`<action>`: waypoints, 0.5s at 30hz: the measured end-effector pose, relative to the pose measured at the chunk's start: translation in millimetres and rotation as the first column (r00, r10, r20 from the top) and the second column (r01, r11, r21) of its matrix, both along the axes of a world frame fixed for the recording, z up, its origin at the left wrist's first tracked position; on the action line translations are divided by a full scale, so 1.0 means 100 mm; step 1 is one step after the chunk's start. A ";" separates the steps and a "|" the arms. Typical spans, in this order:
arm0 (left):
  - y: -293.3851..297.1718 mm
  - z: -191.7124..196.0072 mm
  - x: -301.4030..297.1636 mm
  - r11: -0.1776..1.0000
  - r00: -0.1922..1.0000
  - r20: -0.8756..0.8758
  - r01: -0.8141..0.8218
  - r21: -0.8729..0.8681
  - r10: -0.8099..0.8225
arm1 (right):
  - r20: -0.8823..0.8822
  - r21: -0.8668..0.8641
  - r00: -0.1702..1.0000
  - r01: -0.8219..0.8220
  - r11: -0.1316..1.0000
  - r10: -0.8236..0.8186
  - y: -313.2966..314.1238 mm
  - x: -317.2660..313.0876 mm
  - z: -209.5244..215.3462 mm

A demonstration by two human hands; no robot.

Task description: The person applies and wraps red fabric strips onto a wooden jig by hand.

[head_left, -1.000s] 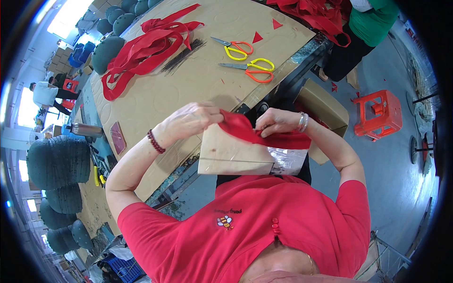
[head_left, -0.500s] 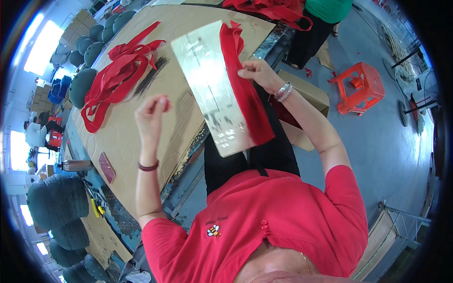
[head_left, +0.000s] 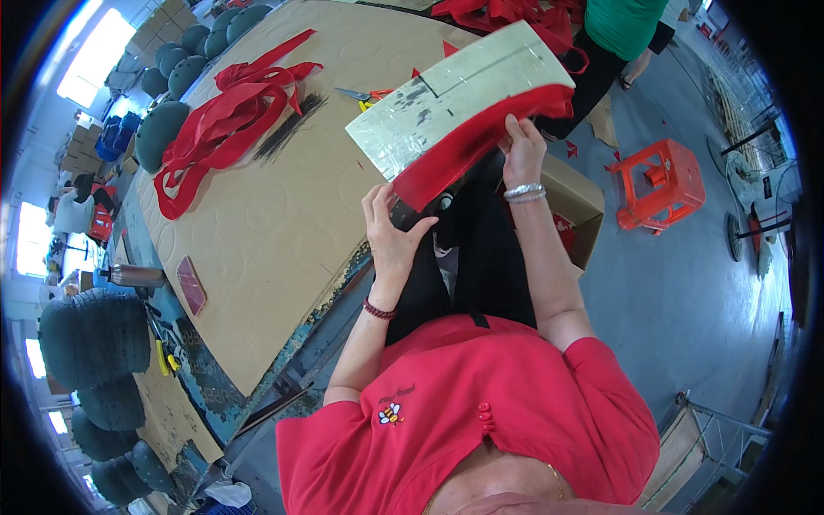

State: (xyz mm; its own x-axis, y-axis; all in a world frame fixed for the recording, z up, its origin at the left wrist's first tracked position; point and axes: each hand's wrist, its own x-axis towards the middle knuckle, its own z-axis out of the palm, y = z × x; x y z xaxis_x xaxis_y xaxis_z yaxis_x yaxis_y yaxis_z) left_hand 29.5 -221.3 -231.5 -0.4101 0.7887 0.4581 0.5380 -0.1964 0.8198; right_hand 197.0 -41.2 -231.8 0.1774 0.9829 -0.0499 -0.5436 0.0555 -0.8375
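Observation:
A long whitish board (head_left: 455, 90) with dark smudges slants above the table's edge. Red fabric strips (head_left: 468, 146) lie along its near long edge, bunched at the right end. My right hand (head_left: 524, 154) pinches the fabric and the board's edge, fingertips over the red cloth. By the lower left corner of the fabric is my left hand (head_left: 396, 240), its thumb spread away from the fingers. The fingertips reach the corner; whether they press on it I cannot tell. Scissors (head_left: 365, 94) with orange and yellow on the handles lie partly behind the board.
Cardboard covers the table (head_left: 257, 283), with a heap of red strips (head_left: 227, 120) at left and dark threads (head_left: 292, 127) beside it. An open carton (head_left: 577, 202) and a red stool (head_left: 661, 184) stand right. A person in green (head_left: 622, 26) stands at the far side.
The board has swung from steep to a flatter slant, its near end moving left and up. My left hand has come right to the fabric's corner and spread its fingers. The scissors now show.

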 end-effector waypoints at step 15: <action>0.31 0.22 -0.12 1.000 1.000 0.007 0.009 -0.021 -0.008 | -0.163 -0.183 0.982 0.064 0.981 -0.094 -0.34 0.07 -0.48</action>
